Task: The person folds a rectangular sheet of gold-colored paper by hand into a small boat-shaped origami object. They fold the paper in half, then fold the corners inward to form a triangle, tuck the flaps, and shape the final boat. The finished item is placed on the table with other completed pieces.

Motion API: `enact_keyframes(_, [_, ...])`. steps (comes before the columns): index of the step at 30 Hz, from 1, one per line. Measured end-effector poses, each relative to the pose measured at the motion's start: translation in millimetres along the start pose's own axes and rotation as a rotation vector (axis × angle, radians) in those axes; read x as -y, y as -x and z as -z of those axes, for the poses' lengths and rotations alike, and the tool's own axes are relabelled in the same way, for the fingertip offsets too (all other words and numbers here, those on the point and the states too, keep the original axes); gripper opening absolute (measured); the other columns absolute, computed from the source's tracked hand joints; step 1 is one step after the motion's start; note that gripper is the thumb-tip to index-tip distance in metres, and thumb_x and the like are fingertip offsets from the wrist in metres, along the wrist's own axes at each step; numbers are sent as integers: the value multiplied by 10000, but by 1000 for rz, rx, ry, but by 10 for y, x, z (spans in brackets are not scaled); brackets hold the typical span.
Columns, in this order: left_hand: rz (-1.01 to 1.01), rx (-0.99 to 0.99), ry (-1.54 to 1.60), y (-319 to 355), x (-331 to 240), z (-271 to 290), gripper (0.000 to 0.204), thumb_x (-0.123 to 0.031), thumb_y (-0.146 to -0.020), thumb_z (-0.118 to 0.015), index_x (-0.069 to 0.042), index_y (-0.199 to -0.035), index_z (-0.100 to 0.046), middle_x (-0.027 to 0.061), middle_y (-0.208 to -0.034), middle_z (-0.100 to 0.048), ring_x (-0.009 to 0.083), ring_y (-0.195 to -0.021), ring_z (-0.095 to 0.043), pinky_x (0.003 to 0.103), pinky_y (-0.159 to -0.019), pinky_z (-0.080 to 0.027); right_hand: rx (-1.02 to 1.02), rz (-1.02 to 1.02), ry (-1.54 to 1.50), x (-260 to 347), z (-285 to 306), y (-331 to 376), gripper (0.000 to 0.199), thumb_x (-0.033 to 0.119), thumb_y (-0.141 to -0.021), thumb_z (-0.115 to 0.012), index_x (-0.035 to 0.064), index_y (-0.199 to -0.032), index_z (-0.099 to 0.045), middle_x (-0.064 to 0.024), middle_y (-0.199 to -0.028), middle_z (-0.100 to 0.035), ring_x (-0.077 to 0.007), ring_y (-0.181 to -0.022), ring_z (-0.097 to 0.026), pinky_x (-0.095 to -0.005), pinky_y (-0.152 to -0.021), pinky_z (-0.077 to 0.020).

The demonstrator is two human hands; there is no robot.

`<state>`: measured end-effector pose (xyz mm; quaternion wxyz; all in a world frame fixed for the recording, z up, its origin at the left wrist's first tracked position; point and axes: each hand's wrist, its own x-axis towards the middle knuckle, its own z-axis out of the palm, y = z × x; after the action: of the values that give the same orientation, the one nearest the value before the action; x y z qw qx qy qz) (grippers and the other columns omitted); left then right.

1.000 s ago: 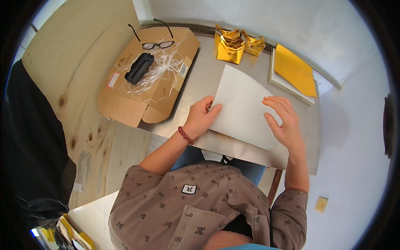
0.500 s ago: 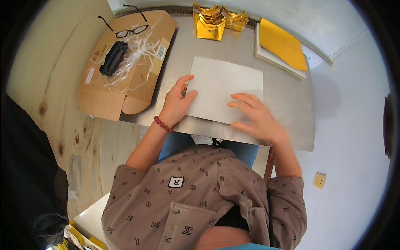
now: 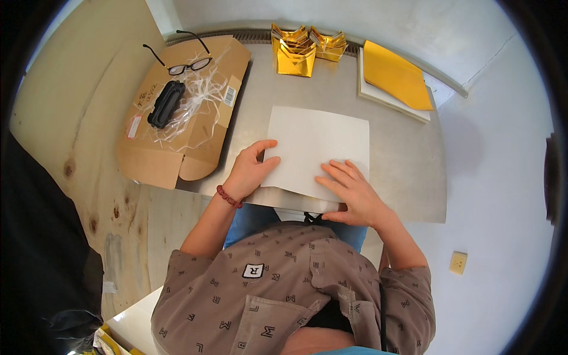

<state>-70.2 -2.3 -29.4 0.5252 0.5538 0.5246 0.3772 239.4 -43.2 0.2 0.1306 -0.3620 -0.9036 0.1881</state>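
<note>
A white sheet of paper [image 3: 316, 139] lies on the grey metal table [image 3: 408, 171] in front of me, its near edge by the table's front edge and slightly raised. At its left edge rests my left hand [image 3: 251, 170], thumb and fingers apart, a red bead bracelet on the wrist. My right hand [image 3: 354, 195] lies over the sheet's near right corner, with the fingers spread on the paper and the thumb near the table's front edge. Neither hand grips anything.
On the left, a cardboard box [image 3: 204, 133] bears black glasses [image 3: 189, 65], a black oblong case [image 3: 165, 105] and clear plastic strips [image 3: 204, 89]. Folded gold foil pieces [image 3: 296, 62] stand at the back. Yellow sheets [image 3: 395, 74] top a white stack [image 3: 390, 103] at the back right.
My right hand has come down onto the near right part of the sheet. My left hand stays at the left edge. The whole view has shifted, so the table sits lower in the picture.
</note>
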Motion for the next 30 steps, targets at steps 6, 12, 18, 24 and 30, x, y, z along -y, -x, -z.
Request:
enact_keyframes(6, [-181, -136, -641, 127, -228, 65, 416, -179, -938, -759, -58, -1327, -676, 118, -1117, -667, 234, -964, -659, 349, -856, -546, -11, 8, 26, 62, -29, 55, 869, 340, -726, -908, 120, -1493, -564, -171, -1604, -463, -369, -1522, -380, -583, -1277, -256])
enact_keyframes(12, [-652, -6, -678, -283, -395, -168, 410, -179, -934, -766, -83, -1324, -684, 180, -1315, -632, 354, -1220, -601, 419, -1023, -515, -42, 16, 32, 79, -71, 79, 867, 324, -718, -913, 119, -1487, -568, -166, -1604, -461, -367, -1522, -381, -589, -1271, -264])
enact_keyframes(18, [-799, 242, -887, -767, -231, -628, 498, -202, -944, -749, -89, -1415, -632, 207, -1554, -513, 406, -1461, -457, 471, -1192, -408, 1, -14, 31, 96, -35, 237, 865, 291, -722, -914, 131, -1496, -561, -156, -1618, -444, -375, -1531, -363, -588, -1279, -245])
enact_keyframes(24, [-817, 269, -945, -700, -55, -563, 520, -256, -968, -723, -98, -1449, -609, 207, -1563, -506, 414, -1483, -427, 504, -1219, -367, 5, -149, 89, 74, 25, 654, 820, 222, -747, -892, 141, -1498, -572, -136, -1622, -456, -366, -1541, -358, -583, -1288, -236])
enact_keyframes(30, [-828, 266, -958, -648, -71, -554, 525, -258, -965, -729, -103, -1452, -610, 205, -1563, -509, 414, -1482, -430, 495, -1217, -374, -93, -154, 51, -32, 70, 808, 665, 162, -804, -853, 158, -1428, -624, -78, -1557, -537, -301, -1491, -441, -550, -1280, -292])
